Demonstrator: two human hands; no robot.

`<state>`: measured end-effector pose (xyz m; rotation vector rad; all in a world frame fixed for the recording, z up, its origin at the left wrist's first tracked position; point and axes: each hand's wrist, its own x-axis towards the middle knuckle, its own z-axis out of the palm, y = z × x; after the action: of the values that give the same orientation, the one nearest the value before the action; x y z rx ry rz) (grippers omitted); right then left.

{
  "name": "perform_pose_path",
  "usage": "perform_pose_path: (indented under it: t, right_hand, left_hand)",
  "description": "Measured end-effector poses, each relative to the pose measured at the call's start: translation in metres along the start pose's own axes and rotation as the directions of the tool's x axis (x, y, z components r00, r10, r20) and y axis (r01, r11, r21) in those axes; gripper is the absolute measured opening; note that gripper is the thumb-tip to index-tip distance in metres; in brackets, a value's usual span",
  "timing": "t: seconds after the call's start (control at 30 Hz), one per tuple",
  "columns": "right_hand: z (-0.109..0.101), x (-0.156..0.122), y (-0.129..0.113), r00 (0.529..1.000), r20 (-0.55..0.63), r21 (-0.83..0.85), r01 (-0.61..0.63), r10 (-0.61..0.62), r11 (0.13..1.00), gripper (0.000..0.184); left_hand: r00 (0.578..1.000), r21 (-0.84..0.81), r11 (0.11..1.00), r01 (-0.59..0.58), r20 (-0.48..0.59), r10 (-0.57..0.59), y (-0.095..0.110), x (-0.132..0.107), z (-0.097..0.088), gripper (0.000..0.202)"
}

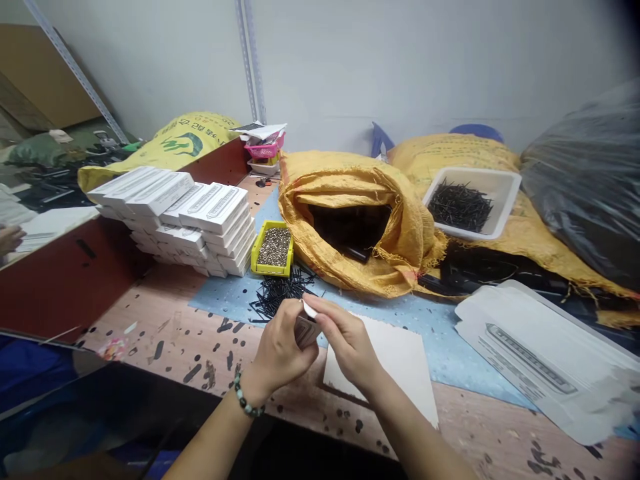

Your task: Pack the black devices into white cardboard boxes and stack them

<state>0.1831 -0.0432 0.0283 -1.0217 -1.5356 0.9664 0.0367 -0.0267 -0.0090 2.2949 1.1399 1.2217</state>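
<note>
Two hands are being kept close together above a paint-spotted bench (131, 300). One small printed card box (306, 331) is being gripped between them: its lower part by the curled left hand (281, 341), its upper corner by the pinching right hand (346, 340). One beaded bracelet (245, 398) is being worn on the left wrist. Loose black nails (277, 295) are being kept just beyond, near a yellow tray of screws (273, 248) and stacked white boxes (175, 217).
</note>
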Motion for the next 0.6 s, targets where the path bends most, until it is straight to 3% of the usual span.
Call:
perform_pose_path:
  t: [0.1,0.2,0.33,0.47,0.53,0.6]
  right_hand:
    - [0.0,0.003,0.0,0.995,-0.061,0.123,-0.065,0.073,0.99,0.015]
    - [0.004,0.004,0.0,0.998,-0.043,0.168,-0.042,0.05,0.985,0.008]
    - [0.007,0.005,0.003,0.999,-0.033,0.073,0.028,-0.026,0.997,0.015]
    - [-0.002,0.024,0.011,0.973,-0.23,0.114,0.024,0.003,0.993,0.019]
    - [-0.013,0.036,0.016,0.958,-0.281,0.196,0.006,0.051,0.981,0.03]
    - [-0.031,0.047,0.024,0.965,-0.25,0.183,-0.038,0.083,0.982,0.04]
  left_hand:
    - [0.989,0.003,0.993,-0.119,-0.09,0.119,-0.001,0.004,-0.001,0.07]
    - [0.968,0.031,0.98,-0.195,-0.155,0.197,-0.001,0.011,-0.004,0.074]
    - [0.985,-0.024,0.993,-0.114,-0.134,0.11,0.007,0.02,-0.011,0.058]
    - [0.998,0.119,0.992,-0.037,-0.045,0.042,0.019,0.027,-0.021,0.07]
    - [1.0,0.166,0.986,0.007,-0.001,-0.007,0.016,0.038,-0.035,0.068]
    - [0.993,0.22,0.972,0.087,-0.093,-0.067,0.005,0.059,-0.062,0.06]
